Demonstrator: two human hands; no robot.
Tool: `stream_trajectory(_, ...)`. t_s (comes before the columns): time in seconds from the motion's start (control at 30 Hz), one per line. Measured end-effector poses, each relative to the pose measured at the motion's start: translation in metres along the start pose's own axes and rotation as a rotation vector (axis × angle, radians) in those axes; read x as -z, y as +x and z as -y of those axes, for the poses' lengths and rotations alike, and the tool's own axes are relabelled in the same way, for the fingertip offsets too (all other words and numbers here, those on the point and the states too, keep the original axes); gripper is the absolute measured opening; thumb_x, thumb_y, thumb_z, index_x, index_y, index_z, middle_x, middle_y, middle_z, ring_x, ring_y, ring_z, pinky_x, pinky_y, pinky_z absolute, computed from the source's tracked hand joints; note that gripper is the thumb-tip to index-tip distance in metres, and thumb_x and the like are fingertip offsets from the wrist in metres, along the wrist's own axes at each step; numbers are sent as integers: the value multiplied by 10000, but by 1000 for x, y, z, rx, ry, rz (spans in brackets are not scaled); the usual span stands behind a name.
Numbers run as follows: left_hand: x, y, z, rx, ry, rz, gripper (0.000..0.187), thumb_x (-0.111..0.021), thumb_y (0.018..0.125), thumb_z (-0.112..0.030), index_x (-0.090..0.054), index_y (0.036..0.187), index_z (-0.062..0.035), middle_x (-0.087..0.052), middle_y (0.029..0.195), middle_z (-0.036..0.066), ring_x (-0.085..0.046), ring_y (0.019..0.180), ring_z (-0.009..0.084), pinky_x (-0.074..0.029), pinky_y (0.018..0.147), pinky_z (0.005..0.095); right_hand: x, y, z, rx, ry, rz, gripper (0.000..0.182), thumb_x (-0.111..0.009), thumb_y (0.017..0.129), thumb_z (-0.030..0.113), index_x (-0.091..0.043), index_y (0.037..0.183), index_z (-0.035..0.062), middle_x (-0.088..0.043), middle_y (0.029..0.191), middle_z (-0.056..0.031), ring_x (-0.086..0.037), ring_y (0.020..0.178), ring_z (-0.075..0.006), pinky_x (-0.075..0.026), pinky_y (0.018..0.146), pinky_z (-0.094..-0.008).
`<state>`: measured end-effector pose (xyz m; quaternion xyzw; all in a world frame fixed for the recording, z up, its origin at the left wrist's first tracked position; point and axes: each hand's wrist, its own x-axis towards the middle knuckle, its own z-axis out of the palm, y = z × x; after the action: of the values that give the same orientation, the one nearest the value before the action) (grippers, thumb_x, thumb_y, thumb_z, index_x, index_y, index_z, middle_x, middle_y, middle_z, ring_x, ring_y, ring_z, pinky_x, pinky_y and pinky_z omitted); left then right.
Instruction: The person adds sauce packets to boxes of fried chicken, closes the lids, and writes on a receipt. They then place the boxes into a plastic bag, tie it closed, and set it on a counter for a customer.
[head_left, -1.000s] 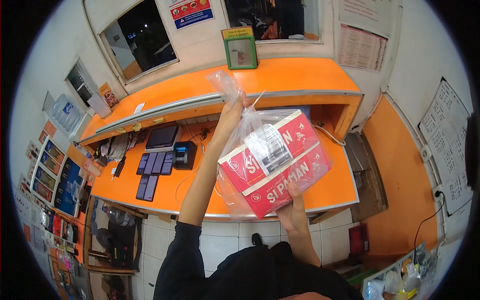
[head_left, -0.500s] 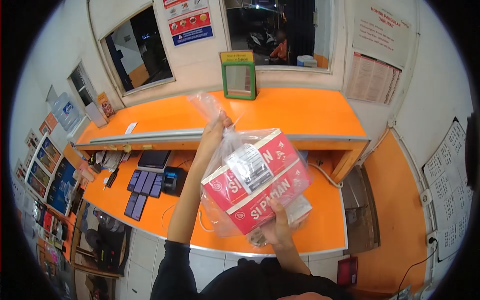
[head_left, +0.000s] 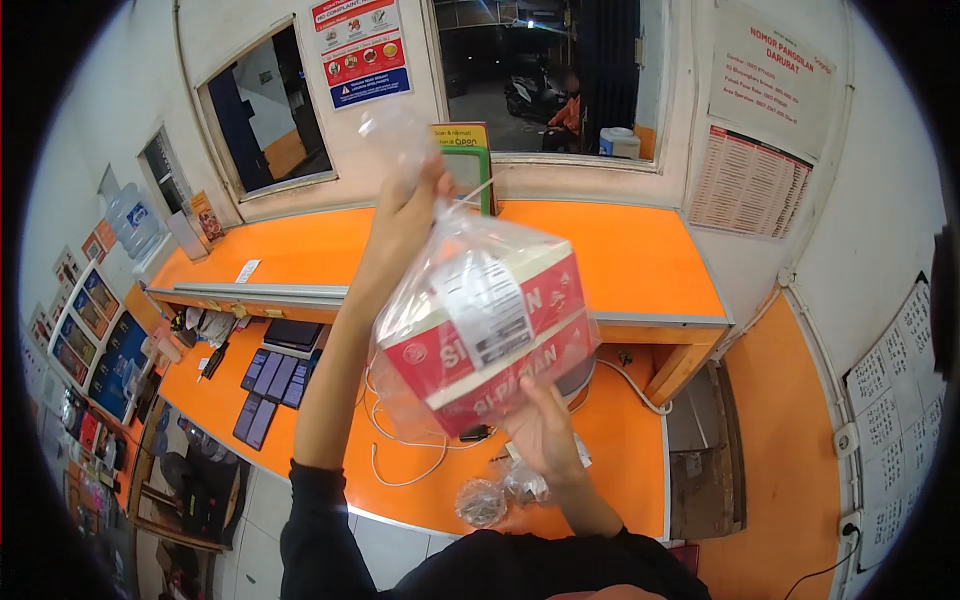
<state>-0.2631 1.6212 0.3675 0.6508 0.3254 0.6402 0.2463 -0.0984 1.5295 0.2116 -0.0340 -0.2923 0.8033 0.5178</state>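
A clear plastic bag (head_left: 395, 335) hangs in front of me with two red-and-white cardboard boxes inside, one above the other. The upper box (head_left: 410, 352) and the lower box (head_left: 560, 345) both bear "SI PAMAN" lettering. A white printed label with a barcode (head_left: 485, 305) lies across the front. My left hand (head_left: 405, 215) is closed around the bag's twisted neck, and a thin white tie end sticks out beside it. Below the boxes, my right hand (head_left: 550, 440) has its fingers stretched out, the tips at the lower box's bottom edge.
Below the raised orange counter (head_left: 620, 250) is an orange desk (head_left: 625, 470). On it lie several phones (head_left: 268, 375), a white cable (head_left: 410, 470) and crumpled clear plastic (head_left: 482, 502). A green-framed stand (head_left: 487, 180) is partly behind my left hand. Beyond the window, a person (head_left: 568, 115) sits outside.
The bag with the boxes has moved left and tilted, and my left hand has risen with its neck. My right hand now overlaps the boxes less. The view has shifted, showing more desk.
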Motion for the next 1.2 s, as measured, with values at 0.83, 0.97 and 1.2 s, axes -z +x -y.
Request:
stream_trajectory(0.83, -46, -46, 143, -63, 100, 184, 1045, -783, 526, -284, -144, 1307, -16, -188, 1342, 188, -166, 1262, 313, -135, 1036, 382, 120, 136, 213, 201, -1677, 206, 1075, -803, 530, 187, -82, 1319, 75, -184, 1353, -179, -227, 1245, -271, -265, 985, -421)
stream_trajectory(0.97, -58, -38, 184, 33, 169, 333, 1110, -794, 509, -266, -81, 1322, -15, -128, 1364, 198, -77, 1289, 306, -80, 1048, 380, 112, 147, 211, -168, -1701, 268, 838, -796, 533, 132, -332, 1218, -8, -437, 1212, -140, -423, 1117, -202, -356, 928, -317)
stream_trajectory(1.2, -79, 34, 215, -156, 204, 492, 920, -736, 627, -113, -104, 1286, 4, -315, 1272, 141, -324, 1177, 214, -253, 991, 313, 154, 181, 232, 171, -1513, 189, 801, -759, 562, 60, -308, 1220, -2, -467, 1172, -100, -457, 1068, -180, -367, 915, -307)
